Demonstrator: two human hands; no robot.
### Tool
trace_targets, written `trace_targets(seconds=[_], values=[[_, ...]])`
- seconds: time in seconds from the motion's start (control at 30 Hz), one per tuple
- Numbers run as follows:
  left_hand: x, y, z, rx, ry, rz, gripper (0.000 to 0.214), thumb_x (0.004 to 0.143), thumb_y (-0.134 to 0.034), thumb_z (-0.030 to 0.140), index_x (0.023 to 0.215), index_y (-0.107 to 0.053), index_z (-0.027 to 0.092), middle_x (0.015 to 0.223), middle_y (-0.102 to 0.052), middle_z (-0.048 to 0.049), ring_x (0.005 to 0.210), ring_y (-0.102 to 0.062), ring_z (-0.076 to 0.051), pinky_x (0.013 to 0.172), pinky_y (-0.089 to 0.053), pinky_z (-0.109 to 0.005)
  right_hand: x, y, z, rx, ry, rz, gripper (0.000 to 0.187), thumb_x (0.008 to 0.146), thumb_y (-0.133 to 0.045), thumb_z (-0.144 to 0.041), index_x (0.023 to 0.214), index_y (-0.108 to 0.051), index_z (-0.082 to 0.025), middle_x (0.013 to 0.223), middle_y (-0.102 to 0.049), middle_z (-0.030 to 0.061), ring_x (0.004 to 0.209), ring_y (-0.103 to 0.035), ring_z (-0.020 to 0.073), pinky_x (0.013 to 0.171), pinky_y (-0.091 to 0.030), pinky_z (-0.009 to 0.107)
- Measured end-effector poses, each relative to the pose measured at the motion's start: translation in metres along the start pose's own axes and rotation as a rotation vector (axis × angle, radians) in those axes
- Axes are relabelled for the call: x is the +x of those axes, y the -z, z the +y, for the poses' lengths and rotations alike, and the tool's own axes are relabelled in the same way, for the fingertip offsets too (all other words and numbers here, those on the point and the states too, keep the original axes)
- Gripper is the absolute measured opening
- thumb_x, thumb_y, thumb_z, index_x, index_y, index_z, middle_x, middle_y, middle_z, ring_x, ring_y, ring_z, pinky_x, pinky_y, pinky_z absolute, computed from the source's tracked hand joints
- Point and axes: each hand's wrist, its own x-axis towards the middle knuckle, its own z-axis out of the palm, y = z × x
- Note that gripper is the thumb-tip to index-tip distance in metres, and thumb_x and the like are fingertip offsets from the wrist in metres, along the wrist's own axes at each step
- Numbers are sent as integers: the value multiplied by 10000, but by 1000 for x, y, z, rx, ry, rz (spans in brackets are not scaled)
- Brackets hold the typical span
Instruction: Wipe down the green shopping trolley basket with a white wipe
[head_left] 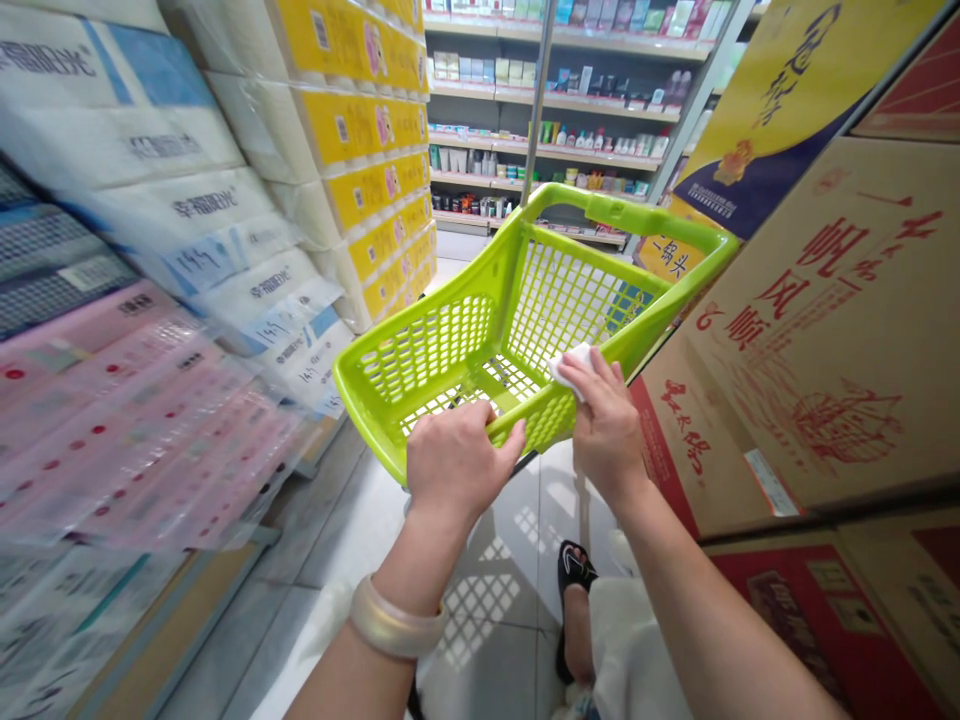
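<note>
A bright green plastic shopping cart with lattice walls stands tilted across the middle of the view. My left hand wraps its fingers over the cart's near rim, the thumb along the outside. On the same rim, farther right, my right hand presses a crumpled white wipe against the green plastic. Most of the wipe is under my fingers. The basket's floor shows through its grid, with nothing seen lying in it. A pale bangle circles my left wrist.
Stacked tissue packs and yellow paper rolls line the left. Tall cardboard boxes stand close on the right. Behind the cart are a thin metal pole and shelves of bottles. My sandalled foot is on the tiled floor.
</note>
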Motion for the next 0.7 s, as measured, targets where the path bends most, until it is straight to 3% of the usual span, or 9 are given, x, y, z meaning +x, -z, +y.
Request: trace_targets(seconds=[0.07, 0.2, 0.27, 0.47, 0.63, 0.7], values=[[-1, 0, 0, 23, 4, -34, 335, 829, -588, 529, 705, -648, 224, 685, -689, -40, 654, -640, -248, 593, -397, -334, 0, 1, 1, -10, -16, 29, 450, 871, -385, -30, 1174, -664, -210, 1257, -681, 65, 1382, -441, 229, 1177, -286, 534], [-4, 0, -3, 36, -106, -75, 239, 838, -611, 466, 818, -676, 237, 805, -697, -35, 739, -645, -244, 610, -417, -329, -6, -2, -13, 71, 142, -139, 441, 896, -386, -48, 1203, -648, -225, 1280, -670, 41, 1388, -431, 202, 1174, -318, 465], [-5, 1, -6, 21, -175, -88, 216, 850, -612, 439, 830, -674, 233, 843, -697, -36, 810, -640, -246, 661, -441, -334, -6, -1, -14, 81, 157, -165, 452, 893, -388, -43, 1204, -647, -244, 1276, -673, 25, 1379, -443, 192, 1177, -313, 457], [-2, 3, -16, -8, -249, -88, 287, 890, -569, 447, 734, -638, 215, 809, -686, -38, 853, -621, -243, 717, -474, -344, -1, 3, 0, 5, -21, 14, 442, 882, -386, -42, 1171, -665, -226, 1257, -682, 53, 1378, -446, 224, 1174, -286, 539], [4, 2, -25, -14, -257, -48, 191, 845, -618, 400, 808, -685, 225, 821, -699, -31, 872, -626, -237, 681, -481, -323, -12, -10, -31, 113, 197, -188, 435, 929, -379, -64, 1246, -624, -236, 1303, -656, 34, 1396, -416, 183, 1185, -302, 444], [7, 3, -31, -16, -255, -31, 181, 834, -623, 391, 791, -697, 232, 808, -705, -30, 866, -628, -233, 657, -475, -313, -11, -10, -32, 119, 211, -215, 455, 925, -374, -55, 1261, -617, -240, 1311, -650, 32, 1396, -417, 177, 1191, -291, 439]])
